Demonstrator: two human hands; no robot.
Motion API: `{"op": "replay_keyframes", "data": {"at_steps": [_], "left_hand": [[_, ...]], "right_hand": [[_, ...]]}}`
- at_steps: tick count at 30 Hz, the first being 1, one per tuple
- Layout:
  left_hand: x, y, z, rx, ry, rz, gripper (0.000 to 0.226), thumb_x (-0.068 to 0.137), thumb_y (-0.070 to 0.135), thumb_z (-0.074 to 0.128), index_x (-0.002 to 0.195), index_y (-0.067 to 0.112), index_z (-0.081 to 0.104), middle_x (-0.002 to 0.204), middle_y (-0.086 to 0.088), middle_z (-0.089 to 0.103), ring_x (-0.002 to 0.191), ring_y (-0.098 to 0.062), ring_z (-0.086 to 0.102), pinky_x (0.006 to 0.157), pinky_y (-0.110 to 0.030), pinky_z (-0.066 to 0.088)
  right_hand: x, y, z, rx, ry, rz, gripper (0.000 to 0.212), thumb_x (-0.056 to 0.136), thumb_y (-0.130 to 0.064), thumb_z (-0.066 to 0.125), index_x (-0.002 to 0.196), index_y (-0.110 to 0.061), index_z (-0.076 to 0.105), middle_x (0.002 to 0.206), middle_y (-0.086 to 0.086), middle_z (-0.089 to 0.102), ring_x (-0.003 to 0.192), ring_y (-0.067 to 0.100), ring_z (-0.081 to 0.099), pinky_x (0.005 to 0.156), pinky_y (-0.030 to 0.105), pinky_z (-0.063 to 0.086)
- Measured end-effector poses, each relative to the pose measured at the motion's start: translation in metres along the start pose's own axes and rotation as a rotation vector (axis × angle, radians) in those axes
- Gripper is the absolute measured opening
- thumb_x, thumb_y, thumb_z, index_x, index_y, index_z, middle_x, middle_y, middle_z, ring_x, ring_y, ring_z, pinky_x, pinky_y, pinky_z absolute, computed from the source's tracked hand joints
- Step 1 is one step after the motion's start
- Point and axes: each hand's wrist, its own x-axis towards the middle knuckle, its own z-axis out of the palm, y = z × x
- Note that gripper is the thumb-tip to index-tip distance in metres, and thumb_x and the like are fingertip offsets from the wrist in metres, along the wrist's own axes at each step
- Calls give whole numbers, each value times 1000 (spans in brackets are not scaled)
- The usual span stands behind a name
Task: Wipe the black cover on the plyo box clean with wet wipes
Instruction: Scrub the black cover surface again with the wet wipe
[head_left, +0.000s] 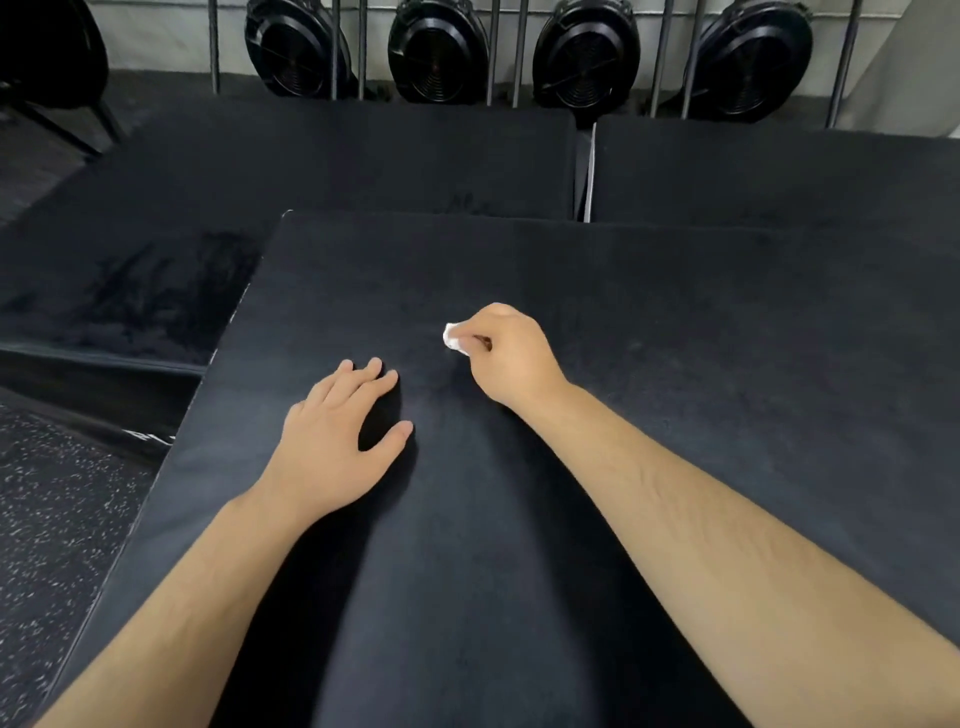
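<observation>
Far left: grey-speckled black rubber floor (47, 519), cut off by the frame edge. Beyond it is a lower black padded box top (156, 280) with faint darker smears. Can't tell what they are. Top-left corner: dark curved frame (47, 62) on thin legs, mostly out of view, can't identify it.

The matte black textured cover (701, 389) of the plyo box fills the centre and right. Its near edge runs off the bottom, and the box body under it is mostly hidden.

The left hand (332, 436) lies palm down on the cover, left of centre. Its fingers (371, 387) are straight and close together, thumb spread, holding nothing.

A small crumpled white wet wipe (453, 338) sits on the cover mid-frame, just beyond and right of the left fingertips. Only a corner shows; the rest is hidden under the right hand.

The right hand (511, 358) is knuckles up, its fingers curled round the wet wipe and holding it down on the cover. Its fingertips are hidden. The hands are near each other, not touching. Both bare forearms run off the bottom edge.

Right rear: second padded box top (779, 171), with a narrow gap between it and the left one. At the back wall is a row of four round black fan housings (436, 52) behind grey vertical metal bars (660, 52), tops cropped.
</observation>
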Motion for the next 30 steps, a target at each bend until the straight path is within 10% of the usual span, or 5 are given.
{"op": "replay_keyframes", "data": {"at_steps": [8,15,20,25,30], "left_hand": [[4,2,-7,37,-44,-10,61,92,61,52,148,39,41,159,22,27,149,-10,16,111,-42,28],[7,5,-15,43,-78,-12,73,79,73,42,142,38,47,148,25,37,137,-11,28,104,-38,32],[37,6,-35,90,-87,26,63,70,82,44,114,40,59,113,22,47,105,-13,40,96,-38,44],[72,12,-39,98,-308,-40,92,77,66,71,153,49,21,163,23,6,153,-14,-1,120,-48,15],[84,16,-39,81,-369,-61,95,79,56,76,154,48,18,164,25,1,153,-12,-9,121,-52,10]], "right_hand": [[15,-4,2,-160,-129,-131,29,95,-7,53,109,-20,75,116,2,65,108,23,58,92,36,48],[-7,-16,12,-156,-285,-280,21,78,1,55,73,-18,64,79,-4,57,81,24,60,71,35,53],[50,33,-29,-116,58,208,17,90,-12,58,93,-11,75,98,8,69,97,28,67,82,36,55],[8,11,2,-1,-168,-221,24,89,-6,53,85,-17,74,97,-1,71,96,19,65,85,33,53],[67,34,-23,-36,-8,176,20,84,-4,52,87,-7,71,100,-1,67,95,26,66,85,40,57]]}}
